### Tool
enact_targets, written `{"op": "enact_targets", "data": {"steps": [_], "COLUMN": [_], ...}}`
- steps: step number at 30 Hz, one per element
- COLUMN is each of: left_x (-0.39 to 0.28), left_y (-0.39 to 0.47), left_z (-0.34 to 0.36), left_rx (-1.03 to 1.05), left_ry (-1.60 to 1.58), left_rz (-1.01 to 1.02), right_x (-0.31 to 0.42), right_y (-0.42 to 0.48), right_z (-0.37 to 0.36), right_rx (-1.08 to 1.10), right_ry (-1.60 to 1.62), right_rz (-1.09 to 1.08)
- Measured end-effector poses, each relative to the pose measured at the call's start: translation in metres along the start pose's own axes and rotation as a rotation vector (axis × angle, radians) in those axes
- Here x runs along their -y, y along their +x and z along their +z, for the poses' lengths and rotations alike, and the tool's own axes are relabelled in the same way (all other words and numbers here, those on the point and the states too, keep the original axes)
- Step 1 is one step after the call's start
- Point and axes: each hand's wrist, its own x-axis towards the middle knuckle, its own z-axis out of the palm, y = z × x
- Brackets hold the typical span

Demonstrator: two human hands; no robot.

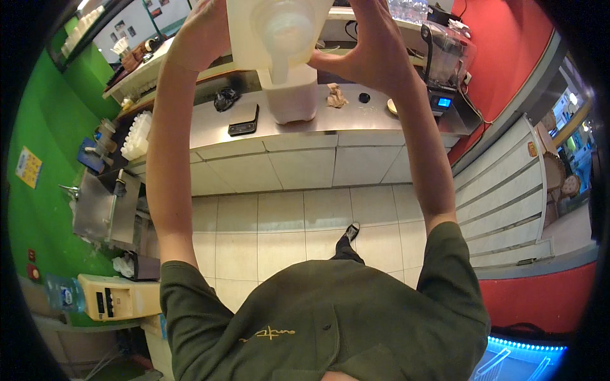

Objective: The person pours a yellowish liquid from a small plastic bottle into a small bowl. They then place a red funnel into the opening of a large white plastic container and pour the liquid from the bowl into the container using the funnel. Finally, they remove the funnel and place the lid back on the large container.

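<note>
Both hands hold up a large translucent plastic container [248, 33] over the steel counter. My left hand [205, 35] is at one side of it, its fingers partly cut off by the top edge. On the other side, my right hand [376, 52] presses its thumb to the container's lower corner. Pale liquid runs down in a stream [279, 69] into a second plastic container [291, 100], which stands upright on the counter and holds a whitish liquid. A small digital scale [243, 120] lies beside it, with a black plastic bag [226, 98] behind. Crumpled brown paper [336, 95] and a round black cap [364, 97] are on the other side.
A blender [445, 62] stands at the counter's right end. White plastic bottles [138, 135] are grouped at the left, above a steel sink [95, 205]. A water dispenser [121, 297] is at lower left. A slatted white door [505, 190] is at the right.
</note>
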Motion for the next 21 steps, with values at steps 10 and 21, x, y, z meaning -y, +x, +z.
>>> {"op": "enact_targets", "data": {"steps": [10,21], "left_x": [-0.017,-0.021], "left_y": [-0.016,-0.004], "left_z": [0.002,0.002], "left_rx": [-0.244,-0.183], "left_ry": [0.655,0.128], "left_rz": [0.373,0.418], "right_x": [-0.001,-0.021], "right_y": [0.013,0.021], "right_z": [-0.007,-0.022], "right_rx": [-0.077,-0.122], "right_ry": [-0.104,-0.31], "right_rz": [-0.133,-0.149]}}
